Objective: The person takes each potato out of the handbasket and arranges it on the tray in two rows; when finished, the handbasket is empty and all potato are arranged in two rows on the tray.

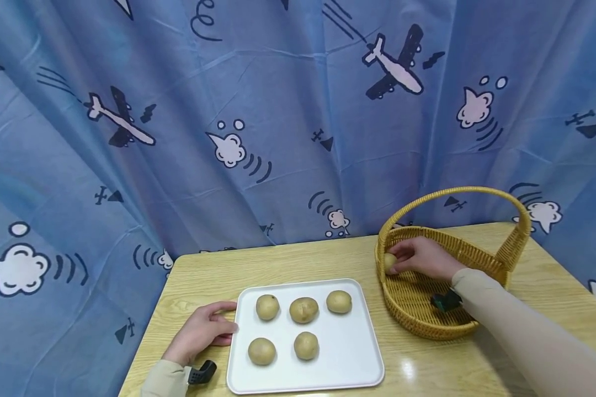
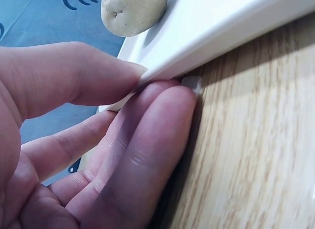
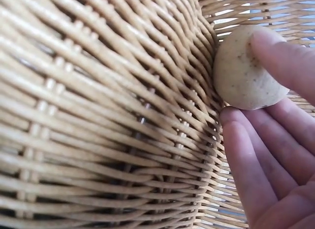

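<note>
Inside the wicker basket (image 1: 411, 318), toward its left end, my right hand (image 1: 427, 258) holds a potato (image 3: 241, 71). The right wrist view has the thumb on the potato's top and the fingers beneath, close to the woven wall. My left hand (image 1: 201, 333) grips the left edge of a white tray (image 1: 345, 355). In the left wrist view its thumb (image 2: 106, 81) lies on the rim and the curled fingers are under it. Several potatoes sit apart on the tray, among them an oval one (image 1: 303, 310) at the back middle.
The basket's tall arched handle (image 1: 457, 190) rises over my right hand. Tray and basket stand side by side on a light wooden table (image 1: 278, 262). A blue curtain (image 1: 288, 121) printed with planes hangs behind the table and along its left.
</note>
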The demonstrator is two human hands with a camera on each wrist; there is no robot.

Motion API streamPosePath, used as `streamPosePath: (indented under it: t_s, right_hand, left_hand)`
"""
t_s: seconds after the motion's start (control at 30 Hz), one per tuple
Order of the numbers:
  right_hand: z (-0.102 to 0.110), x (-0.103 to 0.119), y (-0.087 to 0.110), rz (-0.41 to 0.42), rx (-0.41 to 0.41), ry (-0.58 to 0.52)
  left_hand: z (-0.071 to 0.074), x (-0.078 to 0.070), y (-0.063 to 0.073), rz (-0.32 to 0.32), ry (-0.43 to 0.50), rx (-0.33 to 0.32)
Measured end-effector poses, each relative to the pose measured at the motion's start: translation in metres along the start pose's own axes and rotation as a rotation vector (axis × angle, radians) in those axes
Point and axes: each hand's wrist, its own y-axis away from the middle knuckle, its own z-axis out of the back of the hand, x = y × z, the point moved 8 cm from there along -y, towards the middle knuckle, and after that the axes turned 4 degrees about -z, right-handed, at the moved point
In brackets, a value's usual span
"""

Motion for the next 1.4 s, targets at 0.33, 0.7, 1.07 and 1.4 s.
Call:
streamPosePath:
  t_s: [0.33,0.7,1.07,1.4]
  right_hand:
    - [0.002,0.004,0.003,0.005,-0.005,0.052]
    - [0.013,0.019,0.019,-0.006,0.015,0.081]
    - [0.039,0.066,0.078,-0.008,-0.069,0.103]
    - [0.006,0.109,0.099,0.049,-0.048,0.042]
  left_hand:
    - [0.0,-0.001,0.002,0.006,-0.005,-0.003]
    - [0.007,0.006,0.006,0.014,0.002,-0.023]
    - [0.005,-0.001,0.004,0.001,-0.008,-0.031]
    - [0.001,-0.007,0.003,-0.006,0.002,-0.017]
